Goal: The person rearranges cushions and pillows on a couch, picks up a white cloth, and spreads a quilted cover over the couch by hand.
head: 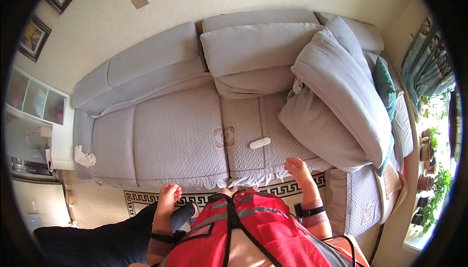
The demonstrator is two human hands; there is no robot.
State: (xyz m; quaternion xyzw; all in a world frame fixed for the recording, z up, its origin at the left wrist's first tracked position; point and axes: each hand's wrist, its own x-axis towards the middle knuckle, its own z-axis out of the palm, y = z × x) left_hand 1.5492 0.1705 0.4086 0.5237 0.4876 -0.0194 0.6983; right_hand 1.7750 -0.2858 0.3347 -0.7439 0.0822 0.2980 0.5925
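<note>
My left hand (169,196) hangs in front of the long grey sofa (175,135), its fingers loosely curled and nothing visible in them. Over the front edge of the seat, my right hand (295,167) is raised with bent fingers, and I see nothing held there either. A white remote control (260,143) lies on the quilted seat cover, up and left of my right hand. To that hand's upper right, large grey cushions (329,124) lean in a heap on the sofa's right end.
A crumpled pale cloth (85,156) lies on the left armrest. Someone in dark clothes (98,243) is close at my left. A padded ottoman (353,199) stands at right, near potted plants (433,179) on the windowsill. A key-patterned rug (139,198) borders the sofa.
</note>
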